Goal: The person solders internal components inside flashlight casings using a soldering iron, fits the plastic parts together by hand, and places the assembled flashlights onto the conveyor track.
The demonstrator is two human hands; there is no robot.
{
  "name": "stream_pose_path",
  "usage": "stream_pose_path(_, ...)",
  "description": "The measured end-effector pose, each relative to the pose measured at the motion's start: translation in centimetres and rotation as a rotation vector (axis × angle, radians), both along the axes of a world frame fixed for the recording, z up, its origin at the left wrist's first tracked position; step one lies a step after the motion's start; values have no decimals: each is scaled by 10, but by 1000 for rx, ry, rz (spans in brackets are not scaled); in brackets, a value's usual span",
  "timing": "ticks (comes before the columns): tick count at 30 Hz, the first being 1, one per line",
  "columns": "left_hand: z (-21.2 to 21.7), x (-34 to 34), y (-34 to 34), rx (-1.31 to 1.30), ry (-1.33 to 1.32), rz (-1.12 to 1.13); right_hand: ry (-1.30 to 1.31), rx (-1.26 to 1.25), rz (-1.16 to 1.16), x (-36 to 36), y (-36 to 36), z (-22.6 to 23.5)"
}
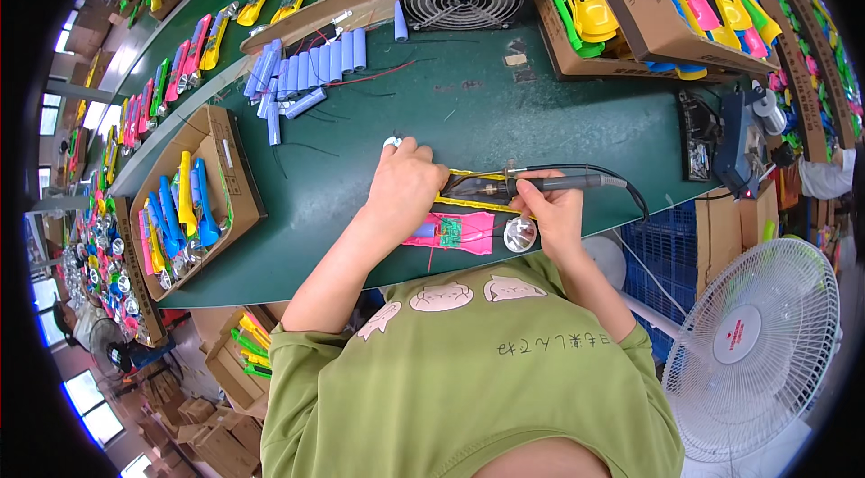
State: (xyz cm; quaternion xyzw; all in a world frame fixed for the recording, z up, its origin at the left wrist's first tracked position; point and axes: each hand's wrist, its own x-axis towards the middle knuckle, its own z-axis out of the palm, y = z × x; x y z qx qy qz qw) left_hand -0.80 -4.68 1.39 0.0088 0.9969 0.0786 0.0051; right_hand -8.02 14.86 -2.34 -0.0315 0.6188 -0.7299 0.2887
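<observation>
Green workbench [505, 118] at frame centre: left hand [403, 182] presses down a yellow flashlight shell [468, 191], right hand [551, 208] grips a soldering iron [550, 182], mid-soldering, needing a steady tip on the joint.

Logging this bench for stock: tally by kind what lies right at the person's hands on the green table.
soldering iron: 1
yellow casing: 1
pink casing: 1
green circuit board: 1
silver reflector: 1
Total: 5

Matt green tabletop [468, 118], cardboard boxes [236, 173]
</observation>
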Motion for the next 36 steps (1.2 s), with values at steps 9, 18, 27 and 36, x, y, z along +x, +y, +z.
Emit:
stream_pose_path(9,-1,-4,-1,-19,-19,-25,1,16,17,-1,-1,1)
stream_pose_path(18,-3,-5,0,-70,-26,-24,41,-123,-67,-1,7,-8)
stream_pose_path(27,-1,-6,2,-106,-19,-12,796,188,-65,7,40,3)
stream_pose_path(36,3,-5,2,-105,-4,13,850,284,150,-8,49,3)
